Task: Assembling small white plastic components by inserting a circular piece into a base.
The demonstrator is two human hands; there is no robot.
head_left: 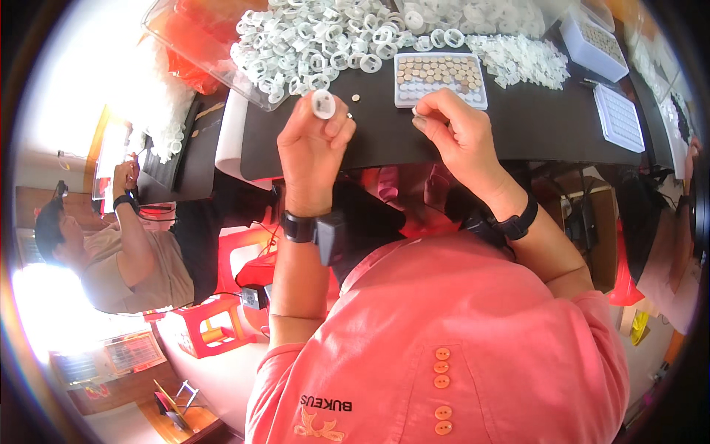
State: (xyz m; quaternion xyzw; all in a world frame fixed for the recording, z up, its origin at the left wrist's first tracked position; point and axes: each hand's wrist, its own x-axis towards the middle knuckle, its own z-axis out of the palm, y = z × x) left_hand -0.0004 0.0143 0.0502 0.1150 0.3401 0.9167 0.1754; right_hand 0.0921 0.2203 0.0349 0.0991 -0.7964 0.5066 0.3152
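In my left hand [314, 152], fingers closed, is a white round plastic piece [323, 104] with its face toward me. My right hand [460, 137] is closed in a pinch at the front edge of a shallow white tray [400, 95]. Whatever lies between thumb and forefinger is too small to make out; a pale edge shows at the tips. Tan discs [436, 70] fill the tray's far rows, with whitish ones in the near rows. One loose tan disc [356, 98] lies on the dark table [373, 137], just right of my left hand.
A heap of white plastic rings [318, 48] spreads behind my hands. Right of the tray lie small translucent pieces [521, 59]. Beyond them stand a white box [600, 61] of small parts and a white gridded tray [620, 118]. A person [122, 251] works at the left.
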